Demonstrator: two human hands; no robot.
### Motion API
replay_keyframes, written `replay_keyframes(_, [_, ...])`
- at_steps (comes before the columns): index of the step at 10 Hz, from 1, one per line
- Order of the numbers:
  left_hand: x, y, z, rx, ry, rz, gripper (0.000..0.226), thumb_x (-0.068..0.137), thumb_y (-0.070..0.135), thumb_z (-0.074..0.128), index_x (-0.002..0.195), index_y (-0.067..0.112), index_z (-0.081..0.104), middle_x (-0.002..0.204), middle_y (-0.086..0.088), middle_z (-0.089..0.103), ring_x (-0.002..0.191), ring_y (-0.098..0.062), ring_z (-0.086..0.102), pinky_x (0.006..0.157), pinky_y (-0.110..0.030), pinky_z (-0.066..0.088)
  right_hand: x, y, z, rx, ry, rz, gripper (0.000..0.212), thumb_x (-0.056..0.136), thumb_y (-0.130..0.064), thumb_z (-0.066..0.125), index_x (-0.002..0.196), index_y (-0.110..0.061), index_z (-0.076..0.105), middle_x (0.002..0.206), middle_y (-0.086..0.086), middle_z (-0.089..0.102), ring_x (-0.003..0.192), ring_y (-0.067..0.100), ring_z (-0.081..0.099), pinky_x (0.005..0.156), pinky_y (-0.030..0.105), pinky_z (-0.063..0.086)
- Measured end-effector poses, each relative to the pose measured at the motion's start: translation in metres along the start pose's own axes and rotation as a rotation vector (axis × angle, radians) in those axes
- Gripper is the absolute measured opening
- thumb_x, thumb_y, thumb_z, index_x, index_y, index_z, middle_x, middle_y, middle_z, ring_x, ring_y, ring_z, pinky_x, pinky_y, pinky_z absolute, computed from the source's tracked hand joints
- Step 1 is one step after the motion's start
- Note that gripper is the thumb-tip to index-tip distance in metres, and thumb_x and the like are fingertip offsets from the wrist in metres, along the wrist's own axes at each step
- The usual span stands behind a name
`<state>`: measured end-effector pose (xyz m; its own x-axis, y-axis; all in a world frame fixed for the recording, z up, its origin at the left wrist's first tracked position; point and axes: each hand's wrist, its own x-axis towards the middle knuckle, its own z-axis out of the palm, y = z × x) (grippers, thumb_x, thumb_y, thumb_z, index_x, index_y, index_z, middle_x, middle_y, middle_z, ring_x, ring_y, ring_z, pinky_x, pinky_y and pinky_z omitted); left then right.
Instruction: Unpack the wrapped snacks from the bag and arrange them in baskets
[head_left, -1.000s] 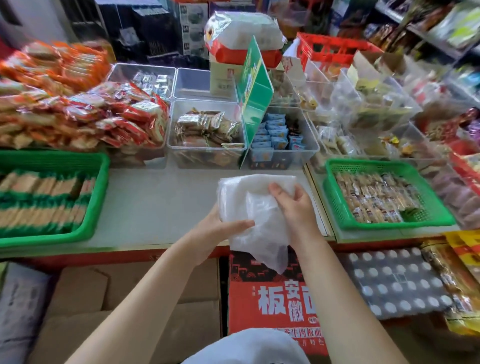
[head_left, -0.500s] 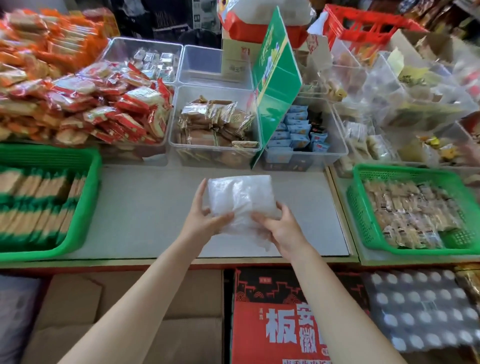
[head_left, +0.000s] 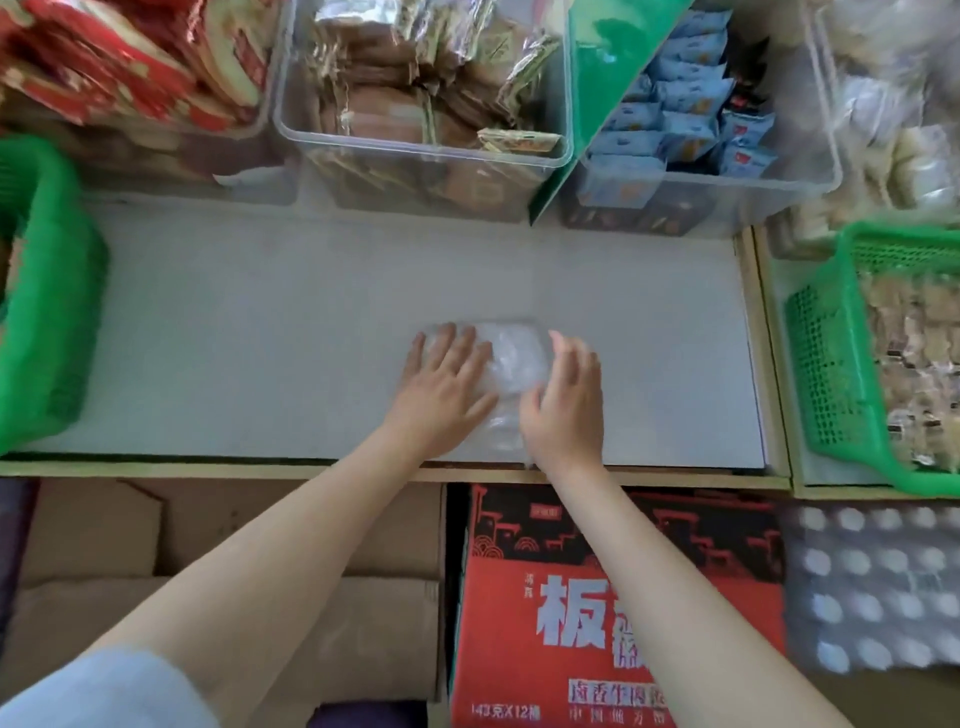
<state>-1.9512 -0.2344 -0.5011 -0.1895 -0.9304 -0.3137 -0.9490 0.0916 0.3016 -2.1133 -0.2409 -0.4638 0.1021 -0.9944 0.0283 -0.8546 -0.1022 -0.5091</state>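
The clear plastic bag (head_left: 511, 371) lies folded flat on the grey countertop (head_left: 260, 332), near its front edge, under both hands. The left hand (head_left: 441, 387) rests palm-down on the bag's left half with fingers straight and slightly spread; the right hand (head_left: 566, 402) covers its right side, fingers straight and loosely together, tips touching the film. At 12 o'clock from the hands stands a clear bin (head_left: 421, 156) of brown and silver wrapped snacks (head_left: 395, 88); at 1 o'clock a green sign (head_left: 597, 78) leans between that bin and a second clear bin (head_left: 779, 176) holding blue packets (head_left: 675, 104). At 10 o'clock are red-wrapped packs (head_left: 119, 57). At 9 o'clock, well apart, sits a green basket (head_left: 52, 312); at 3 o'clock another green basket (head_left: 831, 374) holds small pale wrapped snacks (head_left: 914, 364). At 6 o'clock, below the counter, are a red carton (head_left: 519, 613) with printed characters and brown cardboard boxes (head_left: 311, 623).
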Motion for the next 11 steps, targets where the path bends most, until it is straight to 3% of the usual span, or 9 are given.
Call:
replay_keyframes(1, [0.004,-0.013,0.012,0.100,-0.049,0.063,0.094,0.080,0.074,-0.005,0.158,0.023,-0.008,0.168,-0.005,-0.011,0.153,-0.024,-0.016,0.122,-0.047,-0.013,0.020,0.010,0.009,-0.044,-0.277,-0.305,0.085,0.090,-0.063,0.048,0.155,-0.012,0.029,0.163,0.010,0.023,0.151,0.023,0.016,0.122,0.041,0.014])
replay_keyframes(2, [0.004,-0.033,0.016,0.107,-0.032,0.158,0.095,0.081,0.081,0.005,0.157,0.026,-0.008,0.167,-0.001,-0.011,0.153,-0.020,-0.016,0.122,-0.047,-0.011,0.041,0.040,0.015,-0.337,-0.642,-0.363,0.120,0.072,-0.088,0.037,0.159,-0.021,-0.010,0.168,-0.002,-0.013,0.151,0.009,-0.020,0.125,0.043,-0.005])
replay_keyframes(3, [0.007,-0.049,0.020,0.098,-0.026,0.219,0.093,0.084,0.082,0.014,0.159,0.031,-0.006,0.166,0.004,-0.014,0.153,-0.017,-0.016,0.123,-0.048,-0.011,0.045,0.059,0.024,-0.427,-0.704,-0.431,0.126,0.067,-0.087,0.041,0.152,-0.022,-0.026,0.165,-0.001,-0.025,0.148,0.011,-0.028,0.123,0.041,-0.013])
replay_keyframes(5, [0.012,-0.053,0.032,0.115,0.015,0.250,0.090,0.088,0.081,0.017,0.158,0.032,-0.010,0.167,0.001,-0.012,0.154,-0.020,-0.014,0.122,-0.053,-0.009,0.044,0.068,0.040,-0.457,-0.648,-0.468,0.124,0.067,-0.095,0.021,0.154,-0.018,-0.024,0.165,0.004,-0.024,0.151,0.018,-0.025,0.123,0.047,-0.013])
replay_keyframes(8, [0.017,-0.053,0.035,0.175,-0.017,0.231,0.090,0.088,0.082,0.016,0.159,0.032,-0.009,0.167,-0.001,-0.015,0.153,-0.020,-0.018,0.122,-0.054,-0.009,0.045,0.068,0.045,-0.475,-0.679,-0.456,0.124,0.066,-0.095,0.017,0.154,-0.017,-0.025,0.164,0.004,-0.027,0.150,0.019,-0.027,0.122,0.046,-0.017])
replay_keyframes(9, [0.014,-0.048,0.028,0.198,-0.075,0.195,0.090,0.086,0.082,0.011,0.157,0.034,-0.014,0.166,0.001,-0.018,0.152,-0.019,-0.021,0.122,-0.053,-0.011,0.046,0.058,0.038,-0.531,-0.718,-0.429,0.124,0.071,-0.092,0.028,0.154,-0.017,-0.026,0.163,0.004,-0.030,0.149,0.018,-0.029,0.122,0.046,-0.017])
replay_keyframes(11, [0.000,-0.018,-0.019,0.324,-0.197,0.096,0.090,0.089,0.081,0.022,0.157,0.035,-0.015,0.167,-0.002,-0.017,0.153,-0.019,-0.019,0.120,-0.056,-0.016,0.033,0.019,-0.001,-0.565,-0.713,-0.321,0.129,0.075,-0.083,0.055,0.158,-0.015,-0.016,0.166,0.007,-0.020,0.153,0.023,-0.019,0.125,0.045,-0.006])
